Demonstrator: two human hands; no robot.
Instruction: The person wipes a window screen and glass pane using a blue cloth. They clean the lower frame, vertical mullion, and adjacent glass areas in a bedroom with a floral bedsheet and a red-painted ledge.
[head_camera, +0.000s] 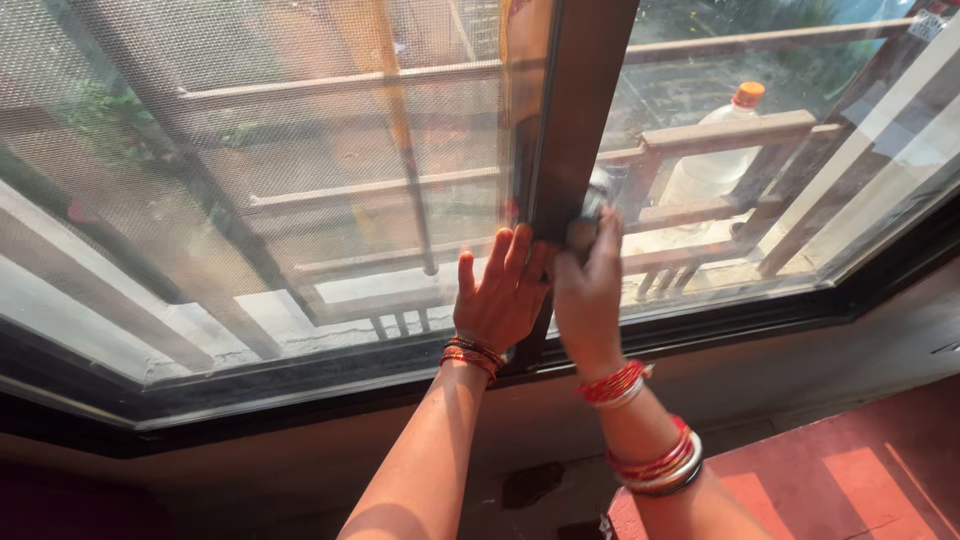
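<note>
My left hand (503, 290) lies flat and open against the dark window frame (580, 110) between the panes, my right hand (588, 285) pinches its latch (594, 203); the frame looks stiff, heavy, best gripped along that upright.

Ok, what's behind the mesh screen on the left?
Through the mesh screen, metal grille bars and a pale ledge show, with blurred greenery beyond. The left hand lies flat on the screen's edge by the dark frame, covering what lies behind it.
</note>
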